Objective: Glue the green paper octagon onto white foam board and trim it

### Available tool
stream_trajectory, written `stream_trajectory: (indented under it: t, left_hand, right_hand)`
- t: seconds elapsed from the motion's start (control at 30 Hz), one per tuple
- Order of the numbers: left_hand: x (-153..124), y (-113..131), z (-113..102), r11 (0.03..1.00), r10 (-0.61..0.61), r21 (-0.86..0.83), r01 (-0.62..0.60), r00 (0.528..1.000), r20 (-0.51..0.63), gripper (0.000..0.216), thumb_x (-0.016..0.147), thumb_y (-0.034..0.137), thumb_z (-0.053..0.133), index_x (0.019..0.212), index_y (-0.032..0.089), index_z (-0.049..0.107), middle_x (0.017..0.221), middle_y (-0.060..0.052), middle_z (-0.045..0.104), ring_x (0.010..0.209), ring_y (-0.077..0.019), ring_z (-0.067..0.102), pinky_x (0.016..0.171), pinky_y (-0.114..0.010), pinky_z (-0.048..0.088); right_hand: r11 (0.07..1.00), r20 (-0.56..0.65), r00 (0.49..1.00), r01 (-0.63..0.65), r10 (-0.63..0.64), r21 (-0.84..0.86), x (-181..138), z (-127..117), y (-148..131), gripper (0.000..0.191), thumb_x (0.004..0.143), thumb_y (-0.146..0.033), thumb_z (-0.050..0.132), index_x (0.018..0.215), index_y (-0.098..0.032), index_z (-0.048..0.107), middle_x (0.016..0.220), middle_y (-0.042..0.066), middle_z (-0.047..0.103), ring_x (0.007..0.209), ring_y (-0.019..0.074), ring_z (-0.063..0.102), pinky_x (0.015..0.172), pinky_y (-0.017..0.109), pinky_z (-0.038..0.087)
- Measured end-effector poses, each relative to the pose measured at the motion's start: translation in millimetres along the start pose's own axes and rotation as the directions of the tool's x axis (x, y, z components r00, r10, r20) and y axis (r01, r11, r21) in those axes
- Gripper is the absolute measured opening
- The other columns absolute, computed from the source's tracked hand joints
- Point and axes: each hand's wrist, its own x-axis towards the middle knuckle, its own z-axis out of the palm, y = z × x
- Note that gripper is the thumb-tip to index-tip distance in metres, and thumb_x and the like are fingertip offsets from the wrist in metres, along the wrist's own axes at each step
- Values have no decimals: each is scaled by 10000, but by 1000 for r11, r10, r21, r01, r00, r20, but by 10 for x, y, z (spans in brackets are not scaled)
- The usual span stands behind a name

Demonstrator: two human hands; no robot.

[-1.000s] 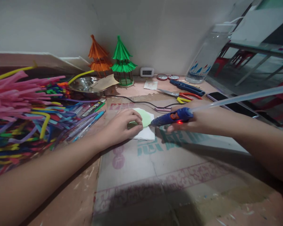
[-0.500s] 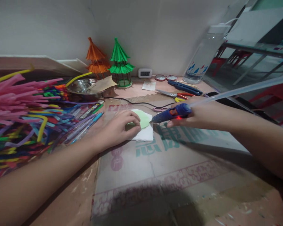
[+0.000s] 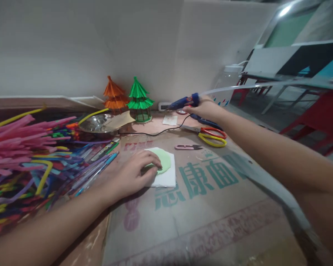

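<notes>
My left hand (image 3: 140,170), fingers curled, presses down on a light green round piece (image 3: 164,161) that lies on a white square pad (image 3: 168,180). Part of the green piece is hidden under the fingers. Raised over the back of the table, my right hand (image 3: 207,108) grips a blue hot glue gun (image 3: 184,101), its nozzle pointing left. A long clear glue stick (image 3: 224,88) sticks out behind the gun. Pink thread snips (image 3: 188,147) and scissors with red and yellow handles (image 3: 213,136) lie on the cardboard between the hands.
Pipe cleaners (image 3: 24,147) are heaped at the left, beside pens (image 3: 100,170) and a metal bowl (image 3: 96,123). Orange (image 3: 114,96) and green (image 3: 140,99) pagoda models stand by the wall. A water bottle (image 3: 227,79) is behind my right hand. A black cord (image 3: 152,133) crosses the table.
My right hand has lifted the glue gun up and away from the green piece, toward the back. My left hand stays on the green piece. The view has tilted upward.
</notes>
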Motion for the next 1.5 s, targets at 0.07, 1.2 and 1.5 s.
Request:
stream_trajectory:
  t: [0.07, 1.2, 1.5]
  left_hand:
    - [-4, 6, 7, 1000, -3, -8, 3, 1000, -7, 198, 938, 216, 512, 950, 210, 710, 1040, -61, 722, 1018, -209, 672, 943, -360, 529]
    - [-60, 91, -100, 916, 148, 340, -214, 966, 210, 413, 921, 451, 649, 1249, 199, 665, 1282, -111, 666, 1255, -326, 562, 1115, -535, 374]
    - [-30, -32, -109, 954, 173, 191, -232, 943, 283, 450, 959, 428, 625, 1358, 222, 597, 1387, -79, 665, 1352, -267, 551, 1236, -490, 260]
  right_hand:
    - [998, 6, 998, -58, 58, 28, 213, 151, 67, 331, 896, -444, 703, 1033, -145, 735, 851, 69, 730, 766, 193, 640, 705, 291, 482]
    - [620, 102, 612, 777, -784, 112, -1367, 641, -108, 278, 966, -148, 527, 1127, -226, 740, 1282, 134, 667, 1236, 263, 598, 1077, 528, 478]
    - [711, 156, 695, 672, -702, 206, -1393, 659, -139, 395, 966, -144, 487, 1346, -189, 585, 1341, 151, 660, 1272, 255, 611, 1089, 495, 495]
